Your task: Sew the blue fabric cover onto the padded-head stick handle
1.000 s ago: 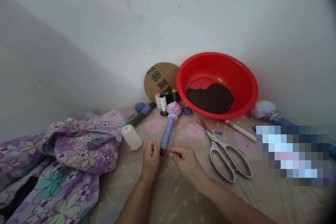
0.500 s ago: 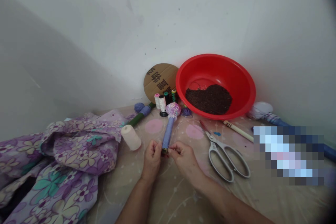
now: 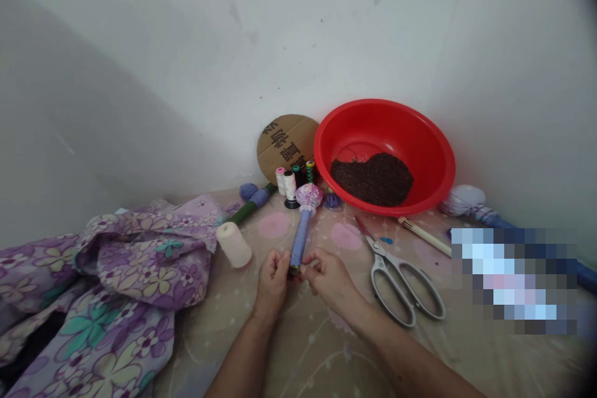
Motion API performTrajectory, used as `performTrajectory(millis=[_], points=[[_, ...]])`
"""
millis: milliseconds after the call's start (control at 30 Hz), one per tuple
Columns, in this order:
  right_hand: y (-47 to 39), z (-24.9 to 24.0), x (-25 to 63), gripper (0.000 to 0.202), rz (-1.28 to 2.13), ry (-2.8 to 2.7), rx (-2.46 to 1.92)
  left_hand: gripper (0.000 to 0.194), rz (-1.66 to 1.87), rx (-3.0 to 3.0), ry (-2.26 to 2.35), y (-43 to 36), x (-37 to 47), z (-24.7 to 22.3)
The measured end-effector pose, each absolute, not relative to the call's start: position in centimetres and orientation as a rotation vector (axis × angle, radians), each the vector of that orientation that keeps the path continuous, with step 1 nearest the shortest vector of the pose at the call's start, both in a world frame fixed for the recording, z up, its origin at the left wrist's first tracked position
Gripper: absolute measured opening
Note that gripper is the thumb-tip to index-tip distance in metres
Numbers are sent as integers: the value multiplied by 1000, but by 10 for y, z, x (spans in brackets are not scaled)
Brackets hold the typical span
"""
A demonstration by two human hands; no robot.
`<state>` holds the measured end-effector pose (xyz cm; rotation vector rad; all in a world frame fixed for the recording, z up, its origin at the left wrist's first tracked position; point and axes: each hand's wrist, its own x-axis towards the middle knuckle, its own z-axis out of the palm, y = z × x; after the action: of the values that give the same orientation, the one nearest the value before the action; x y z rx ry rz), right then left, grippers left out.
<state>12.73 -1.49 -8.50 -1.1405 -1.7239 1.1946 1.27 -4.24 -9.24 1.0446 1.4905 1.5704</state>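
Blue-wrapped stick (image 3: 301, 235) lies centrally, pointing toward twelve o'clock; its floral head (image 3: 309, 197) looks covered, only the dark near end (image 3: 295, 270) bare. Left hand (image 3: 272, 280) pinches that end; right hand (image 3: 330, 280) has fingertips pressed together alongside, any thread too small to tell.

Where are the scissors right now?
In the head view's right half, the silver-handled scissors lie to the right of the right hand, just in front of the red basin.

Dim, soft light with a diagonal shadow on the wall (image 3: 205, 50), blackened right corners, blocky pixelation.
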Motion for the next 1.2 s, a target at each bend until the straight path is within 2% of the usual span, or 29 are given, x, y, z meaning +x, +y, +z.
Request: performTrajectory(millis=[233, 833, 1133, 1200], points=[[-19, -78, 132, 13, 1272, -1758, -1096, 32, 1558, 1049, 1435, -41, 11, -96], [-14, -90, 125, 23, 1212, -1737, -1104, 35, 1541, 989, 1401, -41, 11, -96], [-10, -87, 126, 18, 1281, -1789, -1049, 31, 1526, 934, 1350, -40, 11, -97], [-10, -83, 131, 15, 1212, -1864, -1065, 29, 1517, 944, 1320, -40, 12, -96]])
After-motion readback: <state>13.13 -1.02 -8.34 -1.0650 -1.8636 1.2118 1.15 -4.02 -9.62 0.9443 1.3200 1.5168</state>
